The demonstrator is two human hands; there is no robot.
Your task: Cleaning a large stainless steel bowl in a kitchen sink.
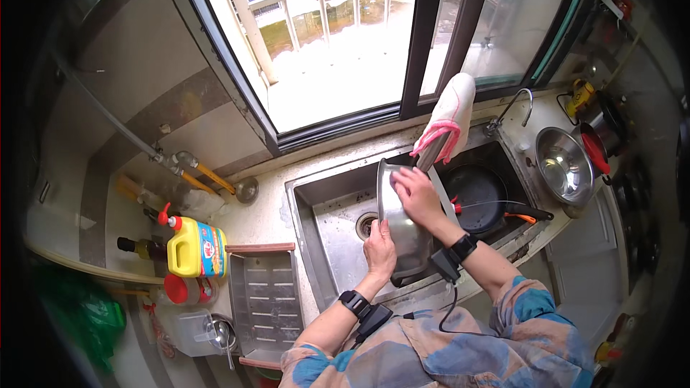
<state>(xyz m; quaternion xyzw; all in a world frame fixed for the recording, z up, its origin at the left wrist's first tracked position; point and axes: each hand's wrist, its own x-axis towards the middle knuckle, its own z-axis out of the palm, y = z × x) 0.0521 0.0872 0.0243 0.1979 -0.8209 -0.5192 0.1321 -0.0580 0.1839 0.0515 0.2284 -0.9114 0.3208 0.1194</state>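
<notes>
A steel pot (404, 242) is tipped on its side above the double-bowl steel sink (329, 258), its mouth turned to the left. My left hand (380, 252) grips the near part of its rim, thumb up. Against the pot's outer wall lies my right hand (416, 194), fingers spread and slightly blurred; nothing shows under the palm. One dark handle sticks out at the pot's near end. Below the pot, the drain (366, 225) shows in the left bowl. A black frying pan (477, 199) rests in the right bowl.
A white cloth with pink trim (450, 113) hangs just beyond the pot. Right of the sink stand a slim tap (509, 110) and a steel basin (565, 166). To the left are a dish rack (269, 302), a yellow pump jug (197, 248) and a ladle (247, 189).
</notes>
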